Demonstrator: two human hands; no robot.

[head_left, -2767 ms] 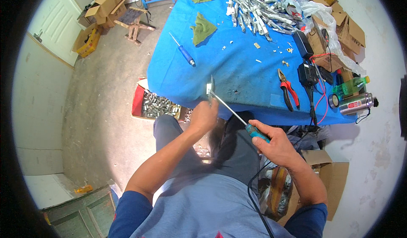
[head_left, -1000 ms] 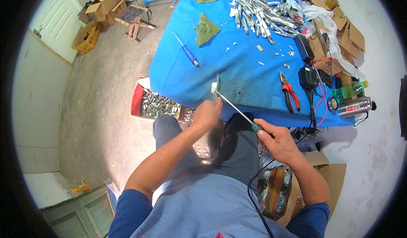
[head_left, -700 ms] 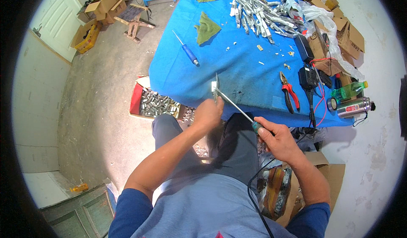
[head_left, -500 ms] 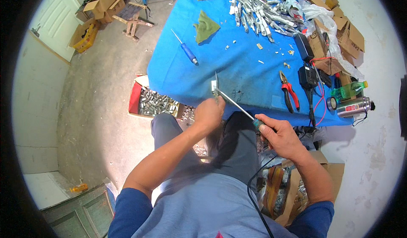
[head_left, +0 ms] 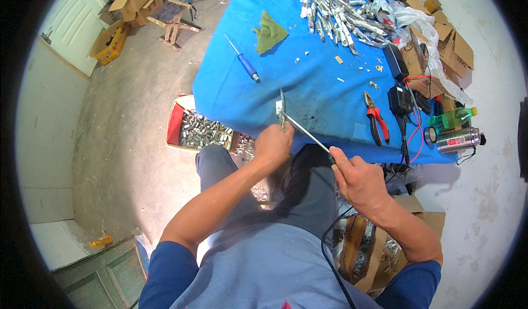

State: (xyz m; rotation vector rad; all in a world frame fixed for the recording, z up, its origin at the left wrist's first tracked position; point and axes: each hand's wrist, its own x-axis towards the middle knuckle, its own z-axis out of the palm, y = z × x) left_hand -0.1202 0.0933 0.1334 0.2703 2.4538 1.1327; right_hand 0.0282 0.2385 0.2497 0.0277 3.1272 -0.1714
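My left hand (head_left: 273, 145) grips a small metal and white plastic part (head_left: 281, 108), held upright near the front edge of the blue table (head_left: 308, 83). My right hand (head_left: 356, 177) is closed around the handle of a screwdriver (head_left: 308, 134). Its long shaft runs up and left, and its tip meets the part. Both hands hover over my lap, just in front of the table edge.
On the table lie a blue-handled screwdriver (head_left: 245, 62), green cloths (head_left: 269, 31), red pliers (head_left: 375, 117), black adapters (head_left: 397, 97), bottles (head_left: 454, 127) and a heap of metal parts (head_left: 335, 12). A red box of parts (head_left: 201, 130) sits on the floor. Cardboard boxes (head_left: 132, 1) stand far left.
Both hands have shifted a little left and toward me. The screwdriver stays on the part, and my right hand has turned slightly on the handle.
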